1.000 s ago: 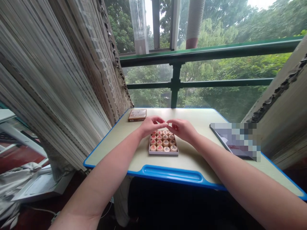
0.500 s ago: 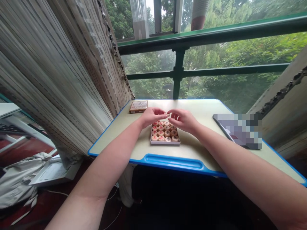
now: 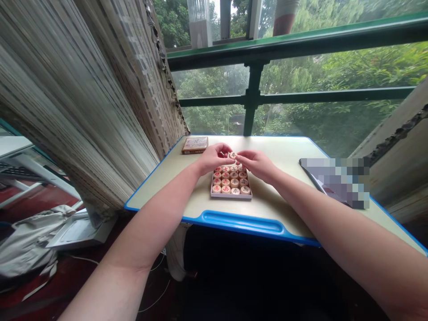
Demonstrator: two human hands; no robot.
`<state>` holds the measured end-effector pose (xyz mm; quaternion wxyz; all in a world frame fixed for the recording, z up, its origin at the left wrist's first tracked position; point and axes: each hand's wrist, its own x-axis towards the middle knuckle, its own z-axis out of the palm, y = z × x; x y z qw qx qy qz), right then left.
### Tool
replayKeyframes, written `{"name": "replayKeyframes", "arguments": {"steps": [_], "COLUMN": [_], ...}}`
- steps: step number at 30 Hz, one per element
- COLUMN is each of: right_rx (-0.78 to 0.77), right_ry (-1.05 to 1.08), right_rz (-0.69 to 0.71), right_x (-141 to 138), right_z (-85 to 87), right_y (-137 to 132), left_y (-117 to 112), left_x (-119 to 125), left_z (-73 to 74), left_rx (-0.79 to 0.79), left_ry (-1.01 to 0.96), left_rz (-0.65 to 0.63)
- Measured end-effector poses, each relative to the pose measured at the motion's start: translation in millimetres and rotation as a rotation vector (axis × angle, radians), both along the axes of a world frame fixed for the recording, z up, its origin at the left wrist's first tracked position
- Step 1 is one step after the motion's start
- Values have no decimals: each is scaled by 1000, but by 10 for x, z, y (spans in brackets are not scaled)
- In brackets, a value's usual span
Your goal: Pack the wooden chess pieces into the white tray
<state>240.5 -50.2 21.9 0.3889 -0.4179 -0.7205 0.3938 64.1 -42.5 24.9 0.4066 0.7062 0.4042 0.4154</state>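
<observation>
Between my hands, above the far part of an open box, a round wooden Chinese chess piece (image 3: 233, 155) faces me with its black character. My left hand (image 3: 216, 157) pinches it from the left with thumb and fingers. From the right, the thumb and fingertips of my right hand (image 3: 254, 163) close on its edge. Below lies the shallow white box (image 3: 230, 196), filled with rows of similar pieces, red characters such as this red piece (image 3: 216, 189) on the left and black ones such as this black piece (image 3: 245, 190) on the right. My hands partly cover the farthest row.
A flat brown box (image 3: 195, 145) lies at the table's far left. On the right side rests a dark tablet-like object (image 3: 317, 176), partly pixelated. The pale table (image 3: 281, 200) has a blue rim and a blue pen groove (image 3: 242, 223) in front. A green railing and window stand behind.
The piece between my fingers has turned so its black character now faces me. My hands have lifted slightly, and the view has shifted a little.
</observation>
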Motion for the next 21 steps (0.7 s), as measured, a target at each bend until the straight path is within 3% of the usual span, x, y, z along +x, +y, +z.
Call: {"name": "replayKeyframes", "arguments": {"steps": [5, 10, 12, 16, 21], "right_rx": [-161, -67, -90, -274, -405], "right_ry": [68, -45, -32, 48, 112], "right_rz": [-58, -256, -276, -195, -186], "right_x": [15, 111, 149, 196, 209], "right_z": [16, -3, -26, -44, 11], "right_y": [46, 139, 179, 212, 176], "left_y": [10, 129, 140, 96, 107], "left_x": [-44, -204, -247, -250, -231], "left_z": [21, 7, -1, -18, -51], "left_rx": [99, 222, 59, -332, -406], "left_ry": [137, 495, 603, 566, 483], "left_rz": [60, 410, 439, 284, 246]}}
